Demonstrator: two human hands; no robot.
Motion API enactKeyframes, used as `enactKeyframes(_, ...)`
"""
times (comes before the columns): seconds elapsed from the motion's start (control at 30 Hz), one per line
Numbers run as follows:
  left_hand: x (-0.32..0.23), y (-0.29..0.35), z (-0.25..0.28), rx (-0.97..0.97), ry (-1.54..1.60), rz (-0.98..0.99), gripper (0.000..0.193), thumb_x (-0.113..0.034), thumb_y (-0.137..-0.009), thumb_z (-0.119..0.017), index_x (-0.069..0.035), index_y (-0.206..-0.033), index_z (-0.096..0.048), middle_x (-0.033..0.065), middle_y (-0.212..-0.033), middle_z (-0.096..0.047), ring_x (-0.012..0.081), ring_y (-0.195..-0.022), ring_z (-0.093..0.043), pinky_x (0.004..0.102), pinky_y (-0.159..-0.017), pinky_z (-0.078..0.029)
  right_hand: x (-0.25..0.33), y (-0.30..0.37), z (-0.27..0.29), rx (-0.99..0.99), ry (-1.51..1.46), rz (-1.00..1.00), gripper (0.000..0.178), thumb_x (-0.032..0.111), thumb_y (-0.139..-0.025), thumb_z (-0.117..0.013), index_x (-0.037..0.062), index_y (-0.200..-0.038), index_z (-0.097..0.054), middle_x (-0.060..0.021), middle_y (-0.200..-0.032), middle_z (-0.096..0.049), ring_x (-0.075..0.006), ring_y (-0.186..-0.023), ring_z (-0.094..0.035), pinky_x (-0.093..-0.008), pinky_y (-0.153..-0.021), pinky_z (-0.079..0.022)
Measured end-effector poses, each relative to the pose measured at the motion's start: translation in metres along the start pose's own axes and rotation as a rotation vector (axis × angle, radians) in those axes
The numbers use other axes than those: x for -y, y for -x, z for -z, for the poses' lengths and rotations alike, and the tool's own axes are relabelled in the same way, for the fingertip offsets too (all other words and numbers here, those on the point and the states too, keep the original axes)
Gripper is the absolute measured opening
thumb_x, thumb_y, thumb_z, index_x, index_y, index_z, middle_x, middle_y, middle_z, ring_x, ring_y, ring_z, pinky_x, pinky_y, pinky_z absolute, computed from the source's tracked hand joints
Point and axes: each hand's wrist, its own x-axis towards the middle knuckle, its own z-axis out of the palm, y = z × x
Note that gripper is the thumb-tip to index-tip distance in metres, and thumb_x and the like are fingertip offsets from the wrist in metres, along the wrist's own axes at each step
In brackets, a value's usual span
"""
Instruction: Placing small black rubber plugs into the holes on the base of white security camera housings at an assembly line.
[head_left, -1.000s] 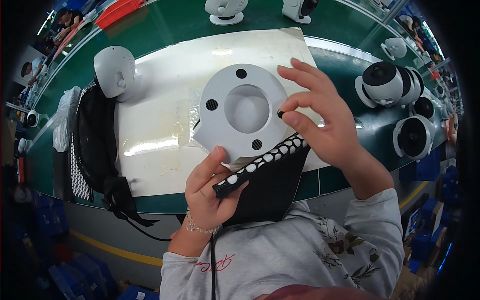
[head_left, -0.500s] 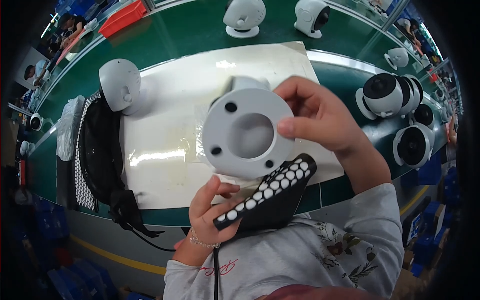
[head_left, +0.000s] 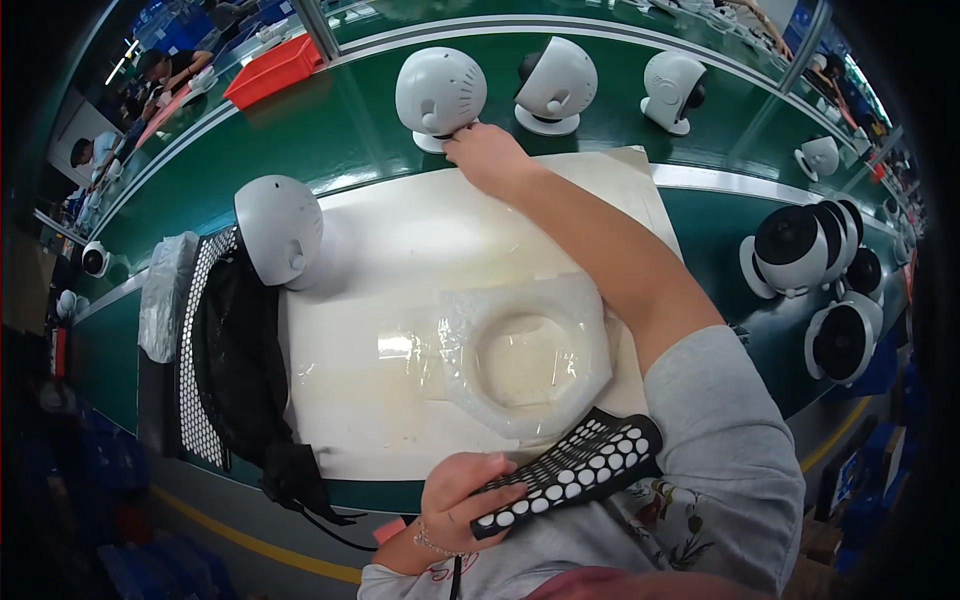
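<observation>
My right hand [head_left: 490, 160] reaches far across the table. Its fingers are closed at the round base of a white dome-shaped camera [head_left: 440, 92], which stands upright on the green belt. Near my body, my left hand [head_left: 468, 498] grips a black sheet of round white stick-on pads [head_left: 575, 468], thumb on top. Between my hands, an eight-sided whitish foam holder [head_left: 465, 365] with a round hollow is taped to a white board [head_left: 345, 400].
More white cameras stand on the belt [head_left: 557, 85], at the right [head_left: 790, 245] and at the left [head_left: 280, 230]. A black cloth [head_left: 240, 350], a dotted sheet [head_left: 200, 370] and clear plastic [head_left: 168, 310] lie at left. A red tray [head_left: 275, 72] sits far left; people work beyond.
My right hand has carried the white camera from over the foam holder to the far belt and turned it upright. My left hand still holds the dotted sheet. The view has shifted.
</observation>
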Motion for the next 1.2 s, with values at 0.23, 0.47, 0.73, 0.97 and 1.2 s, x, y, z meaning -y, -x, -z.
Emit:
enactKeyframes(0.23,0.002,-0.001,0.000,-0.013,0.034,-0.020,0.019,0.002,-0.056,-0.062,-0.002,-0.075,-0.064,0.0111,-0.107,-0.052,0.0239,-0.067,-0.060,0.0296,-0.059,-0.048,-0.043,0.081,0.014,-0.175,-0.456,-0.430,0.029,0.023,-0.077,-0.054,0.0051,-0.099,-0.060,-0.0122,-0.102,-0.058,-0.0265,-0.097,-0.053,-0.0356,-0.085,-0.042)
enactKeyframes(0.47,0.001,0.001,0.000,0.041,0.130,0.046,0.039,-0.016,-0.051,-0.065,-0.004,-0.088,-0.065,0.0111,-0.108,-0.056,0.0249,-0.083,-0.058,0.0343,-0.067,-0.046,-0.204,0.148,0.019,-0.265,0.052,-1.047,0.034,0.035,-0.072,-0.058,0.0055,-0.088,-0.060,-0.0140,-0.094,-0.059,-0.0303,-0.090,-0.056,-0.0400,-0.077,-0.044)
enactKeyframes(0.73,0.000,-0.011,0.002,0.082,0.119,0.055,0.027,-0.013,-0.056,-0.065,-0.003,-0.081,-0.064,0.0110,-0.099,-0.058,0.0235,-0.077,-0.058,0.0323,-0.064,-0.047,-0.244,0.145,0.005,-0.137,-0.096,-1.078,0.050,0.056,-0.070,-0.055,0.0131,-0.096,-0.060,-0.0109,-0.113,-0.049,-0.0262,-0.107,-0.046,-0.0438,-0.091,-0.031)
enactKeyframes(0.97,-0.004,-0.022,0.002,0.150,0.120,0.081,0.017,-0.011,-0.060,-0.065,-0.002,-0.075,-0.062,0.0110,-0.087,-0.061,0.0224,-0.071,-0.057,0.0313,-0.060,-0.047,-0.192,0.097,-0.002,-0.068,-0.103,-0.992,0.058,0.058,-0.076,-0.048,0.0150,-0.115,-0.052,-0.0095,-0.126,-0.039,-0.0251,-0.118,-0.038,-0.0471,-0.099,-0.021)
enactKeyframes(1.2,0.000,-0.012,-0.004,0.104,0.124,0.113,0.033,-0.014,-0.055,-0.064,-0.003,-0.086,-0.064,0.0090,-0.098,-0.060,0.0224,-0.075,-0.058,0.0319,-0.064,-0.046,-0.197,0.091,-0.002,0.008,-0.110,-1.118,0.073,0.060,-0.073,-0.049,0.0181,-0.131,-0.030,-0.0118,-0.138,-0.019,-0.0275,-0.128,-0.023,-0.0459,-0.103,-0.010)
